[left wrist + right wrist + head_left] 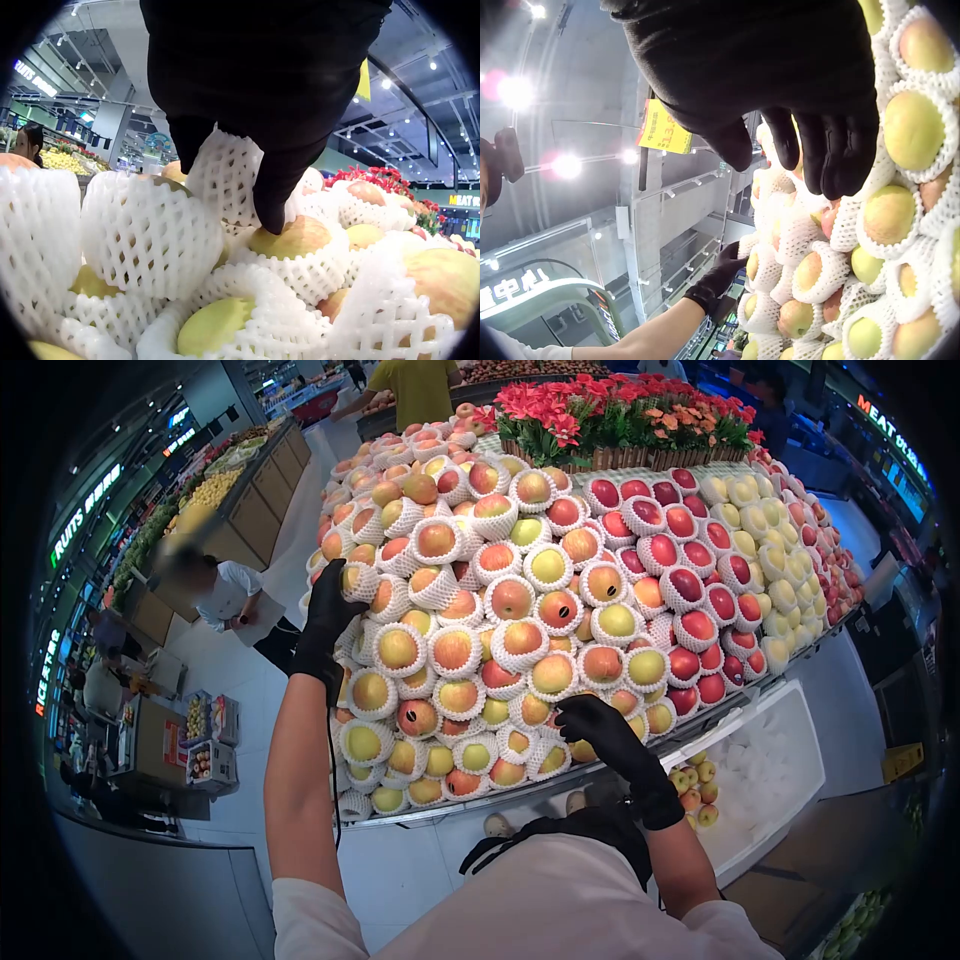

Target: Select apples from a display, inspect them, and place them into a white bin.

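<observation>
Apples in white foam nets (397, 649) cover a sloped display. At its left edge my black-gloved left hand (334, 610) reaches in; the left wrist view shows that hand (259, 97) gripping a netted apple (225, 176) between thumb and fingers. Over the lower front rows is my gloved right hand (605, 735), its fingers bent loosely. In the right wrist view the right hand (780, 90) hangs near the netted apples (915, 131) with fingers relaxed and apart, holding nothing that shows.
Red flowers (565, 428) stand at the back of the display. Below its right front lies a white bin (790, 745) with loose apples (697, 785) and foam nets. A person in a white shirt (228, 595) stands in the left aisle; another in yellow-green (415, 390) is behind the display.
</observation>
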Demonstrator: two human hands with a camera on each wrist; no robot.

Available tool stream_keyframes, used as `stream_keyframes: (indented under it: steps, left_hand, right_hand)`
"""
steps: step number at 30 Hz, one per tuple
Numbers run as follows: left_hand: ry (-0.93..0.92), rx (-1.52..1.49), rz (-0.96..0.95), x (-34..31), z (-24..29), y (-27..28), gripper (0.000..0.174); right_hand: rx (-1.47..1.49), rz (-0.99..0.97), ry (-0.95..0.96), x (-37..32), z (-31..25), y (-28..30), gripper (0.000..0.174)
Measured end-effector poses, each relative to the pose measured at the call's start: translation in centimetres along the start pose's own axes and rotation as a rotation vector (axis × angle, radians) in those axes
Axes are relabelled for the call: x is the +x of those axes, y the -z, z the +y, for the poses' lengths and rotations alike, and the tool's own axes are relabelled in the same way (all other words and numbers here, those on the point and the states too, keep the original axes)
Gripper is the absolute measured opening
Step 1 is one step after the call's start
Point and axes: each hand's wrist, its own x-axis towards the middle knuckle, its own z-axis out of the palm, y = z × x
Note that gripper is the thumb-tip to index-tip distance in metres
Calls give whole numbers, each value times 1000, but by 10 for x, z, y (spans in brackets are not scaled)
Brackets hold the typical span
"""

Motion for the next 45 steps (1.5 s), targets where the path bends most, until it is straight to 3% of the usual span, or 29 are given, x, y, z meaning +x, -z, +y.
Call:
stream_keyframes:
  steps: [8,13,17,21,25,28,32,36,38,42,44,45]
  left_hand:
    - [12,-47,46,-9,-19,7,97]
    - [-95,-107,121,-16,27,28,90]
    - [-24,-368,215,-44,90,42,78]
    - [5,-472,295,-85,115,40,73]
    - [104,-353,348,-134,128,24,67]
    - [237,-488,331,-173,156,12,61]
    - [314,-474,360,-202,155,-8,53]
    - [305,-448,368,-179,156,7,53]
    - [174,-288,341,-148,135,22,58]
    - [-16,-174,169,-68,75,39,66]
    - [-127,68,100,-35,50,39,73]
    - [-98,79,20,-21,40,38,76]
  right_hand:
    - [-6,22,-2,4,-4,3,29]
    - [25,14,-6,5,-10,1,32]
    - [-9,-18,28,8,-10,3,34]
    - [-23,-10,37,14,-5,2,33]
    - [-19,-17,0,17,-8,-4,32]
    - [-41,-43,-32,20,-3,-7,32]
    - [-80,-68,-31,19,-3,-8,31]
    - [-157,-90,-31,19,-6,-8,31]
    - [-172,-84,-25,18,-7,-8,31]
    - [-109,-88,-50,11,-4,-3,35]
    - [-112,-61,-32,7,0,-1,36]
    - [-110,-52,-15,5,2,2,36]
